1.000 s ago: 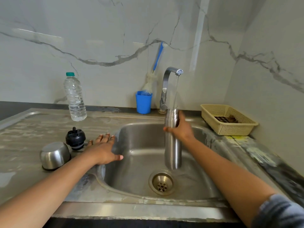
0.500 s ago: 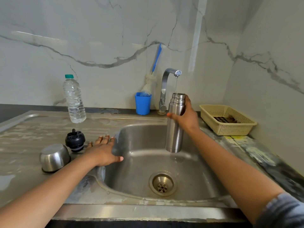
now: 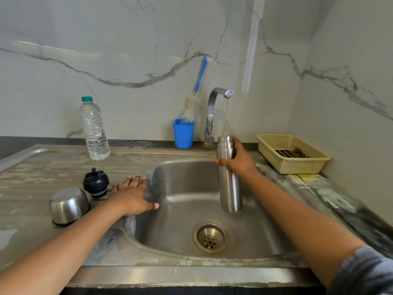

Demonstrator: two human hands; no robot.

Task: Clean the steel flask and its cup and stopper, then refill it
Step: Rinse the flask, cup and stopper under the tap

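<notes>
The flask point(image 3: 230, 188) hangs upright over the sink point(image 3: 187, 211), toward its back right. The right hand point(image 3: 237, 161) is wrapped round its upper part. A thin stream from the tap point(image 3: 213, 103), at the sink's back edge, meets the flask's open top. The left hand point(image 3: 131, 194) lies flat on the sink's left rim with fingers straight, holding nothing; the two hands are well apart.

This looks like taking on water, but whether for a rinse or the final refill I cannot tell. The next move calls for keeping the mouth centred under that narrow stream and the body level.

Left of the sink, on the drainboard, are one upturned cup point(image 3: 69, 205) and one stopper point(image 3: 95, 183), just beside each other. Further back on the left stands one bottle point(image 3: 94, 128). Behind the sink is one tumbler point(image 3: 183, 134) holding one brush point(image 3: 201, 73). To the right sits one basket point(image 3: 297, 165).
</notes>
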